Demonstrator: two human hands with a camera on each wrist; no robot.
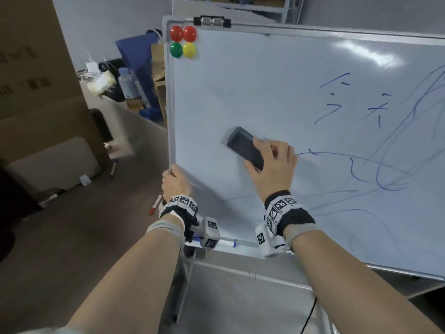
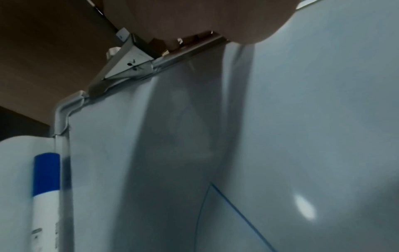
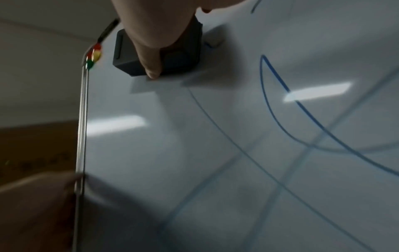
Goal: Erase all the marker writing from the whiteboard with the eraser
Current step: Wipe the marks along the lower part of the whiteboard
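A whiteboard [image 1: 240,88] on a metal stand fills the head view, tilted. Blue marker writing [image 1: 337,109] and long blue scribbles [image 1: 385,179] cover its right and lower parts; its left part is wiped. My right hand [image 1: 272,162] grips a dark grey eraser [image 1: 243,145] flat against the board, left of a blue line. In the right wrist view the thumb lies across the eraser [image 3: 183,56]. My left hand [image 1: 175,182] grips the board's left frame edge low down. The left wrist view shows board surface [image 2: 302,119] and a thin blue line.
Red, green and yellow magnets [image 1: 183,42] sit at the board's top left, a black clip [image 1: 212,21] on the top edge. A blue-capped marker [image 1: 226,243] lies in the tray, a red marker [image 1: 156,204] on the floor. Cardboard boxes [image 1: 36,80] and a cluttered desk stand left.
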